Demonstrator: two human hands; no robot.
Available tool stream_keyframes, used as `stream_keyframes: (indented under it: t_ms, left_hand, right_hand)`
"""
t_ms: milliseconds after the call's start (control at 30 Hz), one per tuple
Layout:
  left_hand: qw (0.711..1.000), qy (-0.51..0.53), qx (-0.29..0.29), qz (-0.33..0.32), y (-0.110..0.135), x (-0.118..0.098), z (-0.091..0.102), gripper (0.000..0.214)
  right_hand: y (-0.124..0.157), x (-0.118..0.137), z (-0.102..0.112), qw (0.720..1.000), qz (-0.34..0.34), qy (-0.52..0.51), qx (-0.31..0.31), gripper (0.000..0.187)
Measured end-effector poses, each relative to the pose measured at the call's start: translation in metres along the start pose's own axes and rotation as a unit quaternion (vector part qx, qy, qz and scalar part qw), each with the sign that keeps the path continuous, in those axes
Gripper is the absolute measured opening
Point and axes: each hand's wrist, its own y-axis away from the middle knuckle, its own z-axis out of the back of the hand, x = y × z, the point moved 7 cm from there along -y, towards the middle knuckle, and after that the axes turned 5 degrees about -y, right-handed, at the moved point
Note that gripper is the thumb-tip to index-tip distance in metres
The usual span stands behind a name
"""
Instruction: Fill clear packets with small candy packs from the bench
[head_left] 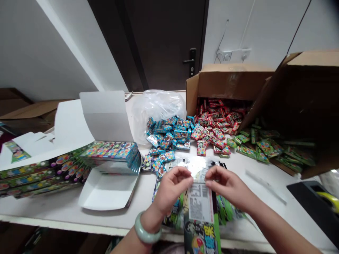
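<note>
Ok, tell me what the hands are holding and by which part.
The left hand and right hand pinch a long green printed packet at its top end, just above the white label, one from each side.

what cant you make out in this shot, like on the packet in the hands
In the head view:
Small print on the white label of the green packet: blurred, too small to read.
Top of the packet: hidden by the left hand and right hand.
Its lower end: cut off by the bottom edge.
Shiny sheet behind the hands: washed out by glare.
Black object at far right: cut off by the right edge.
</note>
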Motion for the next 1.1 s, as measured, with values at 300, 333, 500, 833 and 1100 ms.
stream_keyframes:
  t_ms: [300,333,500,833,1100]
  left_hand:
    - [0.988,-0.071,0.085,-0.111,0.000,-0.018,-0.005,0.013]
    - [0.985,-0.075,0.094,-0.123,0.003,-0.020,-0.005,0.013]
    - [0.984,-0.073,0.084,-0.141,0.009,-0.016,-0.005,0.001]
    - [0.973,-0.202,0.027,-0.111,-0.001,0.007,0.006,0.011]
    - [0.963,-0.246,-0.037,-0.105,-0.012,0.021,0.024,0.009]
  right_hand:
    - [0.003,0.012,-0.001,0.998,0.009,0.016,0.063,0.017]
    - [0.007,0.016,0.000,0.997,0.038,0.035,0.065,0.014]
    - [0.023,0.022,0.000,0.979,0.171,0.104,0.018,0.005]
    - [0.016,-0.005,0.007,0.986,0.139,0.063,-0.066,0.014]
    - [0.071,-0.093,0.218,0.870,-0.139,0.286,-0.376,0.015]
